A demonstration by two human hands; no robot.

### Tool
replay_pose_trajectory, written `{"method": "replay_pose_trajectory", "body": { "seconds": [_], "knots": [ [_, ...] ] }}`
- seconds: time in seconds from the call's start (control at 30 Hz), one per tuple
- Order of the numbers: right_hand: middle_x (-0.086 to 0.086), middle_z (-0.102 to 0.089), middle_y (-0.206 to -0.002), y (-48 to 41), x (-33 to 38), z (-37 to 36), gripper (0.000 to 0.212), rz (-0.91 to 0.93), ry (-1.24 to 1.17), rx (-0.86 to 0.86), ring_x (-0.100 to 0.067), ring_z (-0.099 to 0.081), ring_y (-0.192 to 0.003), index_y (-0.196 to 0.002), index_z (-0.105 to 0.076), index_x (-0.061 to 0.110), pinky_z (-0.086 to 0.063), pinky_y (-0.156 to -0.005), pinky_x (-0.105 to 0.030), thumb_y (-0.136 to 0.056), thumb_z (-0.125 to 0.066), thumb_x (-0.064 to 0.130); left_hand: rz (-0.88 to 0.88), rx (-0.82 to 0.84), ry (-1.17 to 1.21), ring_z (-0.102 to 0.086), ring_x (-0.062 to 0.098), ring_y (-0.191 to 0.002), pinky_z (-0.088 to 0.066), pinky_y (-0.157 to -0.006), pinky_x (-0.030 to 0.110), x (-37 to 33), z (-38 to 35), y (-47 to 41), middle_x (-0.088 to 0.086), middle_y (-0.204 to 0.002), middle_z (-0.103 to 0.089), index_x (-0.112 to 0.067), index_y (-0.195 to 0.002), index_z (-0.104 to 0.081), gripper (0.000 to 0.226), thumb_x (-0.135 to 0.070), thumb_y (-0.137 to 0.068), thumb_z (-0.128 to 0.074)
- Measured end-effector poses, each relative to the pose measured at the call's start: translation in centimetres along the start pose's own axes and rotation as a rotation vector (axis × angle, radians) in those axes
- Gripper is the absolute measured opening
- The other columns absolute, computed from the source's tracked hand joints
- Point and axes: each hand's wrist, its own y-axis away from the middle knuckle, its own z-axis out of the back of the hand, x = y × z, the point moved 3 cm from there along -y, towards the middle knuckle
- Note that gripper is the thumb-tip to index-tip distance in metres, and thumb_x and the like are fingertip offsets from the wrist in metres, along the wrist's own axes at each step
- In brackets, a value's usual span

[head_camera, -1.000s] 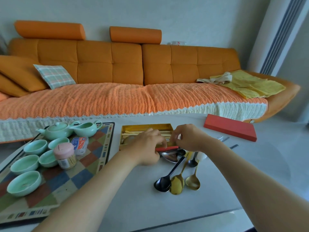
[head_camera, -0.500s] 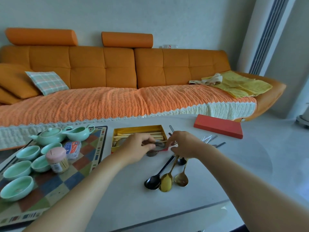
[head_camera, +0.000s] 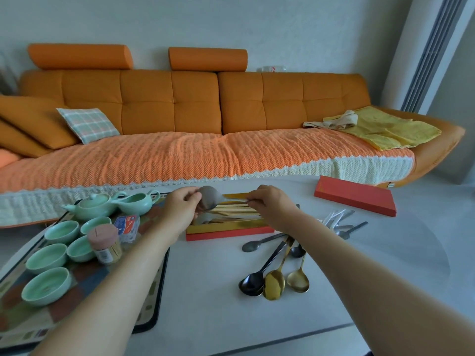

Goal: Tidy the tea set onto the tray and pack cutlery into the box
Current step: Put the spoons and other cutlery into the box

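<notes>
both hands are up over the open box (head_camera: pixel 226 228) at the far side of the white table (head_camera: pixel 205 291), and they share one silver spoon (head_camera: pixel 209 200). the left hand (head_camera: pixel 180 208) has its fingers closed around the bowl end, the right hand (head_camera: pixel 270 204) pinches the thin handle, so the spoon hangs level just above the box, not resting in it. the box is red outside, gold inside, and pale chopsticks (head_camera: pixel 236 210) lie lengthwise in it; something silvery sits at its left end under the left hand, too hidden to name.

near the right forearm, a black spoon (head_camera: pixel 253 285), a big gold spoon (head_camera: pixel 275 285) and a smaller gold spoon (head_camera: pixel 298 280) lie side by side with bowls touching and handles running away toward the box. a small grey spoon (head_camera: pixel 253 245) lies just beyond them, and a loose heap of silver cutlery (head_camera: pixel 341 224) sits further right. the red lid (head_camera: pixel 354 195) rests apart at the far right of the table.

on the left, the patterned tray (head_camera: pixel 151 312) carries the green teapot (head_camera: pixel 91 208), the green pitcher (head_camera: pixel 138 201) touching it, five green cups (head_camera: pixel 46 286), a pink-capped toothpick jar (head_camera: pixel 105 244) and a small packet (head_camera: pixel 127 226). behind it all, the orange sofa (head_camera: pixel 195 104).
</notes>
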Motion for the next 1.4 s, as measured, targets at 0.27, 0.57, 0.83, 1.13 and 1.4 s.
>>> {"method": "replay_pose_trajectory", "body": {
  "seconds": [0.27,0.57,0.83,1.13,1.4],
  "knots": [
    [-0.004,-0.068,-0.106,-2.3,0.3,-3.7,0.027,-0.156,-0.029,0.211,-0.026,-0.063,-0.088,-0.117,-0.069,0.020,-0.052,-0.076,-0.037,-0.103,-0.047,0.020,-0.361,0.155,-0.734,-0.045,0.017,-0.124,-0.037,-0.094,0.031,1.7,-0.3,0.4,-0.007,-0.133,-0.052,-0.029,-0.133,-0.056,0.034,-0.031,-0.100,-0.050],
    [0.009,-0.060,-0.103,-2.6,0.2,-3.9,0.043,-0.165,-0.039,0.252,-0.014,-0.058,-0.089,-0.112,-0.073,0.028,-0.051,-0.074,-0.024,-0.093,-0.045,0.003,-0.435,0.316,-0.764,-0.045,0.015,-0.128,-0.037,-0.105,0.033,2.5,-1.7,0.4,-0.008,-0.143,-0.045,-0.024,-0.141,-0.049,0.041,-0.036,-0.103,-0.038],
    [0.010,-0.062,-0.108,-1.3,0.5,-2.8,0.042,-0.109,-0.009,0.211,-0.011,-0.059,-0.091,-0.104,-0.075,0.032,-0.054,-0.079,-0.027,-0.089,-0.045,0.008,-0.434,0.315,-0.853,-0.043,0.017,-0.127,-0.036,-0.106,0.037,2.3,-2.0,0.7,-0.007,-0.139,-0.049,-0.023,-0.137,-0.054,0.042,-0.040,-0.103,-0.036],
    [0.018,-0.065,-0.075,2.0,1.4,1.1,0.026,-0.010,0.075,0.135,-0.004,-0.054,-0.061,-0.088,-0.077,0.032,-0.054,-0.062,-0.030,-0.083,-0.056,0.019,-0.760,0.221,-0.681,-0.055,0.012,-0.087,-0.040,-0.067,0.024,-1.5,-4.0,3.8,-0.010,-0.098,-0.056,-0.021,-0.103,-0.063,0.011,-0.023,-0.093,-0.058],
    [0.021,-0.056,-0.081,4.4,0.1,1.1,0.027,-0.009,0.357,0.358,-0.005,-0.047,-0.072,-0.113,-0.070,0.040,-0.039,-0.061,-0.021,-0.089,-0.060,0.035,-0.662,0.506,-0.812,-0.053,0.014,-0.110,-0.048,-0.078,0.030,-0.6,-7.8,6.7,-0.010,-0.119,-0.056,-0.031,-0.131,-0.053,0.037,-0.041,-0.095,-0.053]
  ]
}}
